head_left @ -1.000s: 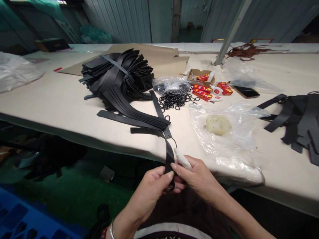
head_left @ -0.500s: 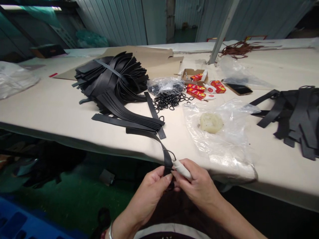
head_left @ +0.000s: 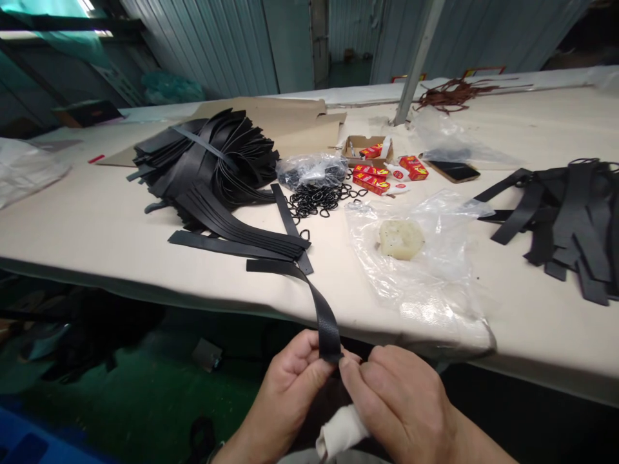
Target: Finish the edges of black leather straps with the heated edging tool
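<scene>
My left hand (head_left: pixel 290 390) pinches the near end of a black leather-like strap (head_left: pixel 325 316) between thumb and fingers, just off the table's front edge. From there the strap curves up onto the table, its far end lying flat. Close beside it, my right hand (head_left: pixel 403 393) has its thumb and fingertips at the same strap end. A tool with a white wrapped handle (head_left: pixel 342 430) sticks out under the right palm, pointing down and left; its working tip is not clearly visible. What lies between the fingertips is hidden.
On the table (head_left: pixel 271 303) sit a strap bundle (head_left: pixel 203 154), loose black metal rings (head_left: pixel 314 201), red glue boxes (head_left: pixel 370 180), a yellowish wax-like lump (head_left: pixel 401 240) on clear plastic, a phone (head_left: pixel 453 170) and more black straps (head_left: pixel 570 219). A post (head_left: pixel 418 64) rises behind.
The tool's handle has swung from above the strap to below my right hand, its thin curved tip no longer against the strap. My right hand has turned over, and both hands sit slightly lower.
</scene>
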`<control>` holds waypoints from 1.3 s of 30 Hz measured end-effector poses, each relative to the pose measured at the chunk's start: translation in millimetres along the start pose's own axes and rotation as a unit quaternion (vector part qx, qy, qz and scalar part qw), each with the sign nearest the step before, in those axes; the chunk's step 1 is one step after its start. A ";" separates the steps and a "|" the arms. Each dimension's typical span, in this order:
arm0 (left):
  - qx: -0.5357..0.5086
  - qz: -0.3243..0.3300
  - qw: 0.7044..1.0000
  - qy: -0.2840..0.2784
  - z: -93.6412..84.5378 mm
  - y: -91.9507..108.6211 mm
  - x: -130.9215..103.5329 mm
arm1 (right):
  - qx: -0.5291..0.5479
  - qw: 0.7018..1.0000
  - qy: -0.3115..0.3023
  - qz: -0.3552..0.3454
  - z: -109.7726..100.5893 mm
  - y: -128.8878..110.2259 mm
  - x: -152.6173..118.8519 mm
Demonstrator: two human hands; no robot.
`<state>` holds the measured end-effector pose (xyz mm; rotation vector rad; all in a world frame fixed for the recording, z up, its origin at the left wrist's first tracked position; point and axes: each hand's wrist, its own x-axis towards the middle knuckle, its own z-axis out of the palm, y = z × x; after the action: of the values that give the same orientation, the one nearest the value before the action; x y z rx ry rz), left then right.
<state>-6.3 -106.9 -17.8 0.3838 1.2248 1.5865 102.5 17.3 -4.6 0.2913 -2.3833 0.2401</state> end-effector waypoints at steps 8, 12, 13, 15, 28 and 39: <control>0.113 0.016 0.991 0.068 -3.1 0.9 1.0 | -0.002 1.000 0.011 -0.029 -7.0 2.4 4.3; 0.127 0.015 0.989 0.074 -1.4 3.3 0.2 | 0.038 0.999 0.019 0.021 -1.5 1.7 -0.1; 0.134 0.018 0.988 0.078 -0.8 3.4 0.4 | 0.068 0.995 0.023 0.069 1.4 1.4 -1.2; 0.138 0.022 0.987 0.082 0.5 2.8 1.5 | 0.164 0.959 0.023 0.231 7.5 1.1 -1.9; 0.030 -0.048 0.995 0.085 4.6 -3.5 5.6 | 0.572 0.586 -0.020 0.574 18.7 -0.3 5.1; 0.019 -0.019 0.999 0.043 5.6 -1.8 0.6 | 0.584 0.584 -0.031 0.564 28.6 3.7 0.1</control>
<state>-1.4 -103.6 -17.1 0.3171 1.3218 1.5639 83.2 13.6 -25.6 -0.7362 -1.6916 2.3914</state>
